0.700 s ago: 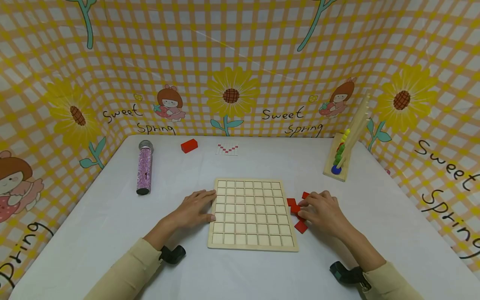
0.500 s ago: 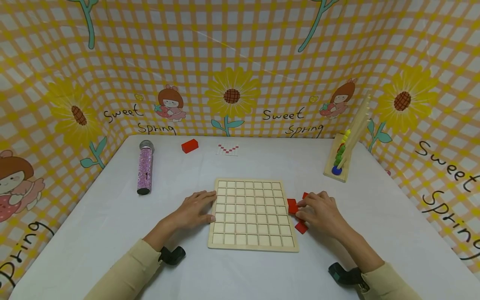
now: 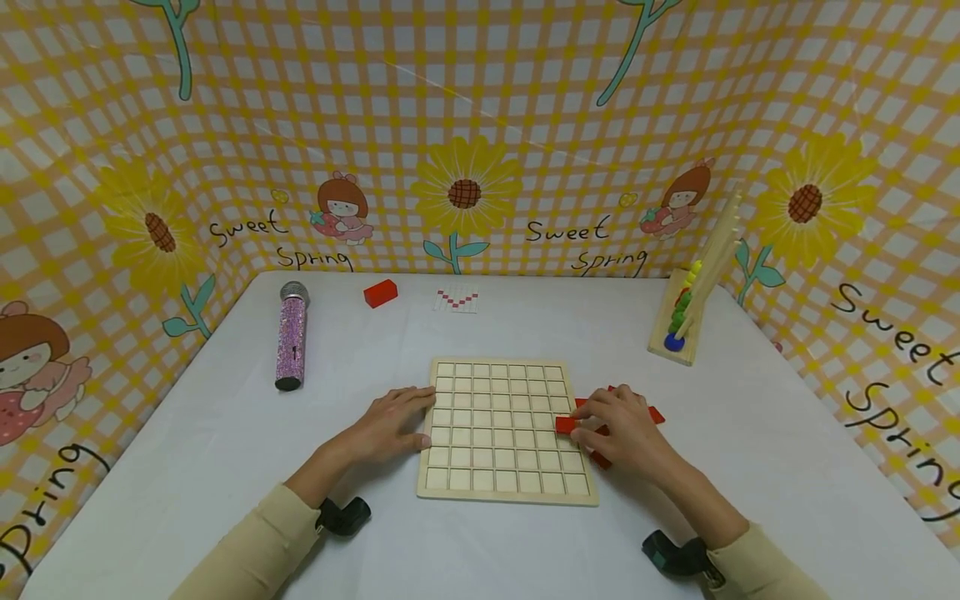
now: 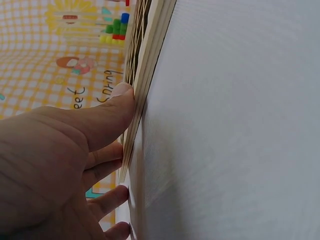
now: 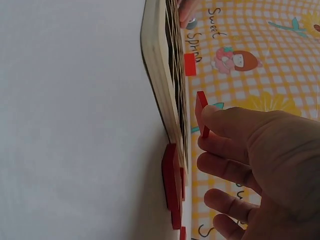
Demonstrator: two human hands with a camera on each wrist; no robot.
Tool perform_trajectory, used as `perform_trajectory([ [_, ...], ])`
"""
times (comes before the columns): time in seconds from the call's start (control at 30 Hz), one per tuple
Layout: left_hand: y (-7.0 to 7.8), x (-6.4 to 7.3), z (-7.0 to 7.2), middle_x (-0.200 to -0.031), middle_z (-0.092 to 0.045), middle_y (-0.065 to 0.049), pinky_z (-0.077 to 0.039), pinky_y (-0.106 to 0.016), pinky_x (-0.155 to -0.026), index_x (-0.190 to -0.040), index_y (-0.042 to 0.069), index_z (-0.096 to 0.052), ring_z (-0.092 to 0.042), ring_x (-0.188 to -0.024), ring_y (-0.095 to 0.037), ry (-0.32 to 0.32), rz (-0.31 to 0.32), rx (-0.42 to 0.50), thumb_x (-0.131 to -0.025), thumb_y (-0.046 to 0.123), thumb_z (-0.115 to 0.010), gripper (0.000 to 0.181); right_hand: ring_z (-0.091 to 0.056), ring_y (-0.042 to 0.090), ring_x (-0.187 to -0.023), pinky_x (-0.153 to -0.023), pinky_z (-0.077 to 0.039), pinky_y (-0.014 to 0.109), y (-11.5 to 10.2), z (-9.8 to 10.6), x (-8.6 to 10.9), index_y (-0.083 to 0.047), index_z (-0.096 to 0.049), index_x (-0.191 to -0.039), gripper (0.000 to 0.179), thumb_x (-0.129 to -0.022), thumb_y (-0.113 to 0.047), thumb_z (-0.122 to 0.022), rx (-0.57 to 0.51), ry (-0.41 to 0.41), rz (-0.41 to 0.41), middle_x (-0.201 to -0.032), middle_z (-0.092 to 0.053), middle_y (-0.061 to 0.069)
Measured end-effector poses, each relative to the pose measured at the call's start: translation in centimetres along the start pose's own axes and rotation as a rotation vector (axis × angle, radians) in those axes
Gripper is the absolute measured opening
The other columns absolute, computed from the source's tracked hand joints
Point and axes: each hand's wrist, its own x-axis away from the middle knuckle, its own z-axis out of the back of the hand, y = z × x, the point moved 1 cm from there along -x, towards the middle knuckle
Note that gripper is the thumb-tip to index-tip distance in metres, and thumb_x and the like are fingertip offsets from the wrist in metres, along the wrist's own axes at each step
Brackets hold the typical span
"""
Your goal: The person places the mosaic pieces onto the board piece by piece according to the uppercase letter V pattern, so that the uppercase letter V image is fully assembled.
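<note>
A wooden grid board (image 3: 483,433) lies in the middle of the table, its square cells bare. My left hand (image 3: 390,423) rests against the board's left edge; in the left wrist view the thumb (image 4: 117,107) touches the side and the fingers are loosely extended. Between thumb and fingers my right hand (image 3: 618,427) pinches a red square tile (image 3: 566,426), held over the board's right edge. The right wrist view shows this tile (image 5: 202,114) raised above the board. More red tiles (image 5: 172,182) lie beside the board, partly hidden under the right hand in the head view.
A glittery pink microphone (image 3: 291,337) lies at the left. Toward the back are a red block (image 3: 381,293) and a small card with a red pattern (image 3: 457,298). A wooden stand with coloured beads (image 3: 682,317) is at the back right.
My right hand has moved left from the pile of tiles to the board's right edge with a red tile pinched. The left hand has stayed at the board.
</note>
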Motion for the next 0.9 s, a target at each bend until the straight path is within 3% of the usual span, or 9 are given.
perform_trajectory([
  [0.2,0.0,0.0,0.0,-0.153,-0.034,-0.010,-0.021,-0.059,-0.112,-0.143,0.005,-0.039,-0.027,-0.140,-0.037,0.000,-0.002,-0.005,-0.087,0.027,-0.067,0.067,-0.043,0.017,-0.086,-0.071,-0.030,0.033,-0.8,-0.5,-0.2,-0.014,-0.072,-0.091,0.017,-0.077,-0.024,-0.075,0.004,0.017,0.040,-0.096,-0.067,0.000],
  [0.33,0.1,0.1,0.0,-0.153,-0.034,-0.010,-0.022,-0.060,-0.111,-0.143,0.005,-0.039,-0.027,-0.140,-0.037,-0.003,-0.003,-0.006,-0.087,0.026,-0.067,0.066,-0.044,0.016,-0.088,-0.071,-0.031,0.031,-1.5,-0.9,-0.4,-0.015,-0.074,-0.091,0.019,-0.076,-0.026,-0.077,0.016,-0.012,0.019,-0.093,-0.067,-0.003],
  [0.5,0.2,0.1,0.0,-0.152,-0.034,-0.010,-0.022,-0.060,-0.111,-0.142,0.004,-0.040,-0.028,-0.140,-0.038,-0.002,-0.005,-0.006,-0.087,0.026,-0.067,0.066,-0.045,0.017,-0.089,-0.071,-0.030,0.030,-2.5,-1.3,-0.6,-0.015,-0.074,-0.091,0.019,-0.075,-0.025,-0.077,0.010,-0.030,0.003,-0.091,-0.067,-0.004],
  [0.9,0.0,0.1,0.0,-0.152,-0.034,-0.011,-0.023,-0.061,-0.110,-0.142,0.004,-0.040,-0.029,-0.139,-0.038,0.000,-0.022,-0.015,-0.087,0.027,-0.067,0.066,-0.043,0.012,-0.089,-0.073,-0.031,0.030,-4.2,-1.8,-0.5,-0.019,-0.074,-0.091,0.016,-0.076,-0.024,-0.076,-0.032,-0.034,0.058,-0.092,-0.066,-0.008],
])
